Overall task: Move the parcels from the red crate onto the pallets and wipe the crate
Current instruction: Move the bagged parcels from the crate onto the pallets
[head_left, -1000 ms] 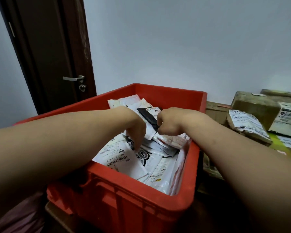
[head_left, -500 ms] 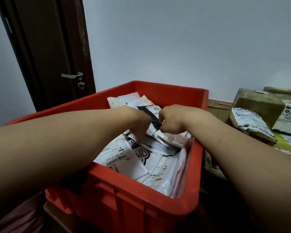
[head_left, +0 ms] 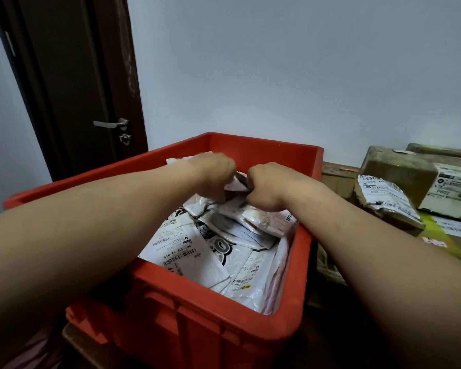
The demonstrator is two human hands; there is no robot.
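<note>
1. Door [head_left: 72, 83]: dark brown, at the far left, fitted with a metal lever handle [head_left: 109, 124]. It stands behind the far left corner of the red crate [head_left: 250, 334].

2. Red crate: it holds the parcels [head_left: 237, 259], white plastic mailers heaped loosely between its walls. A large mailer [head_left: 183, 253] with a barcode label lies on top of the heap by the left wall.

3. Left hand [head_left: 213, 174]: the forearm crosses the left wall of the crate. The fingers are curled downward and grip the left end of a small parcel [head_left: 234, 184]. Half a second earlier this hand sat lower, with the fingers pointing into the heap. It is now higher and nearer the far wall.

4. Small parcel: white with a dark patch, held just above the heap, near the far wall of the crate. Earlier, a black strip and a label on it were exposed. The hands have since closed in and cover most of it.

5. Right hand [head_left: 266, 187]: the forearm crosses the right wall. The fingers are clenched in a fist on the right end of the small parcel. The two hands almost touch.

6. Right of the crate: brown cardboard boxes [head_left: 394, 166] and a labelled parcel [head_left: 383, 198] lie stacked against the wall, as before.
</note>
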